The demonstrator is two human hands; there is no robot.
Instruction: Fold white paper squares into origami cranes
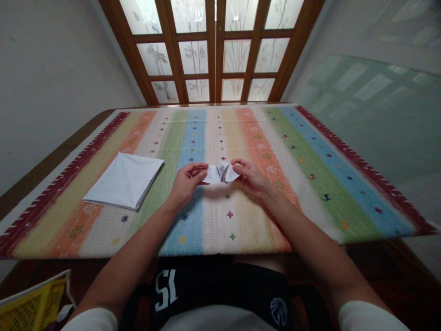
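Observation:
A small folded white paper piece (213,175), with a pointed fold standing up near its middle, is held just above the striped cloth. It looks like an origami figure, perhaps a crane. My left hand (189,180) pinches its left end between thumb and fingers. At the opposite end, my right hand (251,175) grips the paper the same way. To the left of my left hand lies a stack of square white paper sheets (126,179), the top one marked with creases.
A table covered by a striped, patterned cloth (168,138) spreads before me. Beyond its far edge stand wooden doors (215,55) with frosted panes. A glass panel (372,124) leans along the right wall. Low at the left is a yellow basket (34,305).

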